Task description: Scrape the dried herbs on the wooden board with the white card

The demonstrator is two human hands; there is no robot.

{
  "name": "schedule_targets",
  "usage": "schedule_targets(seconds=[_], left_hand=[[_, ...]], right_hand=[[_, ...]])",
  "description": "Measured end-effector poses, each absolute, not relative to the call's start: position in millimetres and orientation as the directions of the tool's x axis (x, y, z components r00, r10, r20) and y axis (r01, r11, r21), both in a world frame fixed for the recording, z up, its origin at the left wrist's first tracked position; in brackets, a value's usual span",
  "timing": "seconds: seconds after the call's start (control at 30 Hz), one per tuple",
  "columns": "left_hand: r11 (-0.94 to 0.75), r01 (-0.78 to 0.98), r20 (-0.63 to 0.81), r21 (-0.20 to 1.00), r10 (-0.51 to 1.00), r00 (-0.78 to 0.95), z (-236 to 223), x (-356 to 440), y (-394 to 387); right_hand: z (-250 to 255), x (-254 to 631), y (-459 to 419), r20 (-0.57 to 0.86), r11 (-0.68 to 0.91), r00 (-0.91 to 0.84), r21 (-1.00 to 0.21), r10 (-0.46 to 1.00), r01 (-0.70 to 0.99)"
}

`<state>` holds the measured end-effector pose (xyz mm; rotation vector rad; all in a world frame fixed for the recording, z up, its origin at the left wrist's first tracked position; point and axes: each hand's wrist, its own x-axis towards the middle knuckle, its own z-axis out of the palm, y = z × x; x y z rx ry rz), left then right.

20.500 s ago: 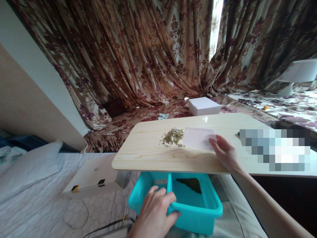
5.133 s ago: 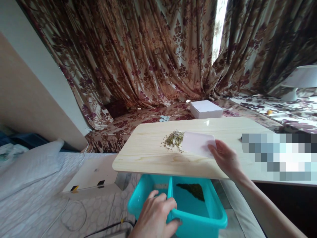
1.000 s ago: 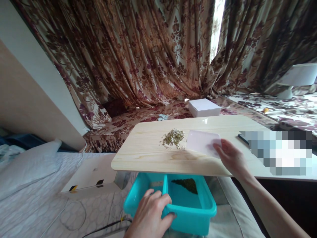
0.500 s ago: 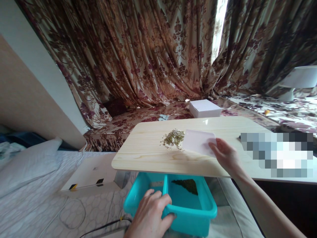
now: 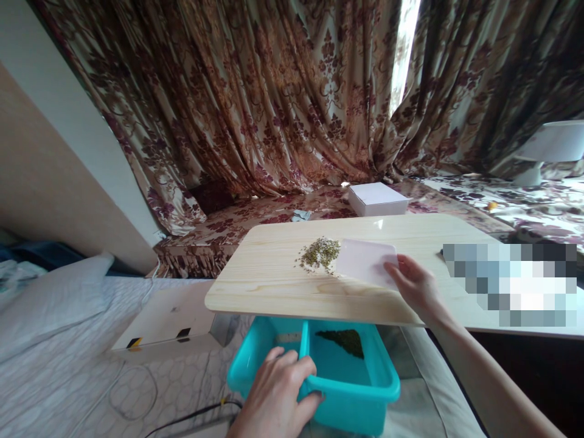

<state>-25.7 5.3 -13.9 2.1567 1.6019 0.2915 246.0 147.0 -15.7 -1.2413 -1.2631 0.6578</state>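
Note:
My right hand [image 5: 414,278] pinches the right edge of a flat, translucent whitish sheet [image 5: 367,261], like a scraper card, lying on the pale wooden tabletop [image 5: 269,292]. Against the sheet's left edge lies a loose pile of small green beans or seeds [image 5: 319,252], mixed with some whitish bits. Below the table's near edge, my left hand [image 5: 283,389] grips the front rim of a turquoise two-compartment bin [image 5: 356,401], at its divider. In the bin's right compartment is a heap of dark green grains [image 5: 344,342]; a few pale bits show in the left one.
A white box [image 5: 378,198] stands behind the table. At the table's right lies a blurred-out object [image 5: 515,286]. A flat white carton [image 5: 173,319] and a black cable [image 5: 196,417] rest on the bed at left. A white lamp [image 5: 554,143] stands far right.

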Motion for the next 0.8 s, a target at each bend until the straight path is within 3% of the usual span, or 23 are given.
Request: schedule_targets(seconds=[0.8], left_hand=[[-0.226, 0.852, -0.089, 0.473, 0.949, 0.302, -9, -24, 5]], right_hand=[[-16, 242, 154, 0.347, 0.288, 0.223, -0.922, 0.911, 0.258]])
